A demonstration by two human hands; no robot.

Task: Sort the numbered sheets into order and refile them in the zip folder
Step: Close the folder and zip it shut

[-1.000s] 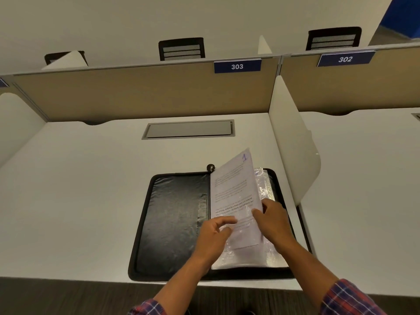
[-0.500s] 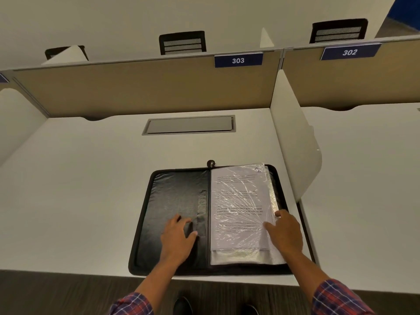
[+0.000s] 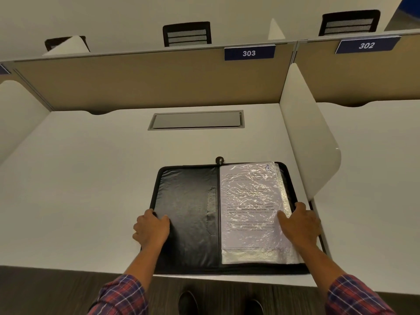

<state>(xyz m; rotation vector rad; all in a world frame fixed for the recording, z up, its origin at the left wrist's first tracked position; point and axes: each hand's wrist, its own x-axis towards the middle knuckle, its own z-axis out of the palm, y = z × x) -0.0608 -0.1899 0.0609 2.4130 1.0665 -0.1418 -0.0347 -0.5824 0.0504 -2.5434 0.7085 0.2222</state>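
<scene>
Two hands are sitting on the zip folder (image 3: 188, 212), well apart, one per side. Folder is lying open flat on the bench (image 3: 91, 189), near edge right at the bench's front lip. Left hand (image 3: 151, 230) is gripping the outer edge of the left cover, thumb on the lining, fingers curling round the outside. Right hand (image 3: 300, 223) is resting on the right rim with its thumb on the plastic sleeves (image 3: 256, 255); can't tell whether it's pinching or just pressing. Numbered sheets (image 3: 250, 201) are lying in the sleeves on the right half. Top one is showing a blue mark in its far corner, too small for me to read.

Judging that I'm about to be folding the left cover over. Risks I'm seeing:
- Sleeves are poking out past the top sheet on the near and right sides, close to the zip track. On closing, teeth could be catching plastic and jamming or tearing it.
- Crinkled film is looking slippery; if the right hand is lifting early, the stack could be sliding toward the spine or out.
- Folder is sitting at the lip; pulling on the left cover could be dragging it off the bench.
- Zip pull (image 3: 219, 159) is lying at the far end of the spine; could be getting trapped inside the fold.
- I'm not seeing the lower sheets, so order is unverified; zipping could be sealing in a mis-sort.
</scene>
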